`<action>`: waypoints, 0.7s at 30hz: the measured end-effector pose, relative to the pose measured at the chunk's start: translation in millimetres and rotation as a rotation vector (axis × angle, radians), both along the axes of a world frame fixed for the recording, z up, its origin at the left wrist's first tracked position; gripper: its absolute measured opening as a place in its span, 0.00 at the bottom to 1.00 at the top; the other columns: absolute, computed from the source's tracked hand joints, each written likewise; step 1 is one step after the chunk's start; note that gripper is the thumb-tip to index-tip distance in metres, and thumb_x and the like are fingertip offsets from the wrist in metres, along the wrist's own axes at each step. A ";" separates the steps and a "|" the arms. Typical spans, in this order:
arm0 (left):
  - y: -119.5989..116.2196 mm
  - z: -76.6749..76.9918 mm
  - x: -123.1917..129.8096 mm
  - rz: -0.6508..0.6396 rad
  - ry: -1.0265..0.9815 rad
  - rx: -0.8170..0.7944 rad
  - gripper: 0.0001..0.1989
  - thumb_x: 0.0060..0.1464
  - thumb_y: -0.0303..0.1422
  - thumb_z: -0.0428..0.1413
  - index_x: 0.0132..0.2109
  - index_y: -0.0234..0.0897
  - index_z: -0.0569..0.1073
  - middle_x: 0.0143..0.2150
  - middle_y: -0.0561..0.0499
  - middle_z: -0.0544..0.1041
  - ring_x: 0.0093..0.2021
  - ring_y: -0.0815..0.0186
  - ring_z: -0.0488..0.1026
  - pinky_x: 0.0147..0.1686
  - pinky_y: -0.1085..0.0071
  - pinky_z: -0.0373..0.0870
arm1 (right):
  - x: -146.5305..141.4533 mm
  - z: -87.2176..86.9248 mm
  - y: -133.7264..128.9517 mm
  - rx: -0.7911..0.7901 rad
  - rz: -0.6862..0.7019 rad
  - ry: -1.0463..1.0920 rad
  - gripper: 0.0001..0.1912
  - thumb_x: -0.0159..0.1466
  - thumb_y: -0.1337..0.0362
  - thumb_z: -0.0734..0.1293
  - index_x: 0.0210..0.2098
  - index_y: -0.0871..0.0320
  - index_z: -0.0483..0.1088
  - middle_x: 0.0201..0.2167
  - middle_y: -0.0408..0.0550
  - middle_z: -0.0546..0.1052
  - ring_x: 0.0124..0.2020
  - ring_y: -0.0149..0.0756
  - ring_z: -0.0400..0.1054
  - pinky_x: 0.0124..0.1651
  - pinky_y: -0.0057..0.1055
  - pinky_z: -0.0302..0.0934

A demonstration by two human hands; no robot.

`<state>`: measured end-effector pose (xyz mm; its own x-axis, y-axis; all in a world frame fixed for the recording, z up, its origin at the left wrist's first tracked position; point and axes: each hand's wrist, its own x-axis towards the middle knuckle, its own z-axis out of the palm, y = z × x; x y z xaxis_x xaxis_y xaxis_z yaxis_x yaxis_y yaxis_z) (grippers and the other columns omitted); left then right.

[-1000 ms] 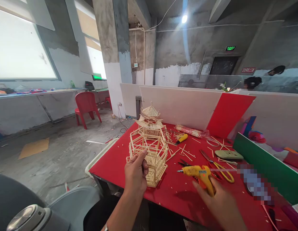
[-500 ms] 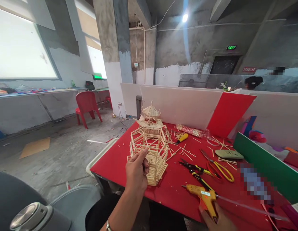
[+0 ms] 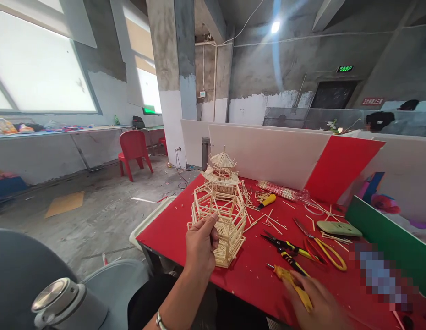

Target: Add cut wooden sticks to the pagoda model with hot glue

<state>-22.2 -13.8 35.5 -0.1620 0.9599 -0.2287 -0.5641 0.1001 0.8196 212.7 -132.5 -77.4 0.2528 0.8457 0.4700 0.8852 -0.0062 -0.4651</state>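
A pagoda model [image 3: 230, 224] built of thin pale wooden sticks stands near the table's front edge, its tiered roofs at the back. My left hand [image 3: 201, 240] is closed in a pinch in front of its open stick framework. Whatever lies between thumb and finger is too small to tell, and the hand covers part of the model. To the right, my right hand [image 3: 312, 298], slightly blurred, is closed around a yellow glue gun [image 3: 285, 275], whose nozzle points left. Beyond the gun lie black-and-yellow pliers [image 3: 288, 247] and red-and-yellow-handled cutters [image 3: 323, 247].
Loose sticks, a yellow utility knife [image 3: 267, 201] and a bagged stick bundle [image 3: 278, 189] lie farther back on the red table [image 3: 165, 233]. A green case [image 3: 338, 228] and green board [image 3: 385, 243] are at the right. A metal flask [image 3: 67, 302] stands at lower left.
My right hand has shifted over the glue gun, which has turned from lying on its side to showing its narrow top. My left hand keeps its pinch. The whole view has shifted slightly.
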 end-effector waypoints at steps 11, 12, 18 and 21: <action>1.4 -0.2 -1.2 -0.012 -0.018 -0.016 0.26 0.24 0.44 0.74 0.27 0.32 0.74 0.12 0.59 0.64 0.11 0.79 0.54 0.11 0.80 0.45 | -93.0 114.0 100.9 0.290 0.488 0.351 0.27 0.63 0.61 0.69 0.61 0.49 0.62 0.47 0.47 0.77 0.49 0.39 0.72 0.55 0.40 0.66; 1.4 -0.1 -1.3 -0.018 -0.019 -0.015 0.26 0.25 0.44 0.74 0.27 0.32 0.74 0.12 0.59 0.64 0.11 0.79 0.54 0.11 0.80 0.45 | -98.2 116.0 108.0 0.273 0.515 0.370 0.28 0.62 0.62 0.69 0.61 0.49 0.62 0.46 0.46 0.77 0.49 0.39 0.72 0.55 0.40 0.66; 2.0 0.9 -2.0 -0.023 -0.016 -0.018 0.25 0.25 0.44 0.74 0.25 0.33 0.72 0.12 0.59 0.64 0.11 0.79 0.54 0.10 0.80 0.45 | -112.8 113.1 127.2 0.203 0.582 0.446 0.28 0.62 0.65 0.69 0.60 0.50 0.63 0.39 0.42 0.78 0.44 0.36 0.73 0.52 0.37 0.65; 2.6 0.5 -1.8 -0.022 -0.009 -0.011 0.25 0.25 0.44 0.74 0.25 0.33 0.72 0.12 0.59 0.64 0.11 0.79 0.54 0.10 0.80 0.45 | -112.9 113.7 127.5 0.195 0.577 0.460 0.26 0.62 0.64 0.70 0.59 0.50 0.64 0.38 0.40 0.78 0.42 0.35 0.74 0.52 0.36 0.64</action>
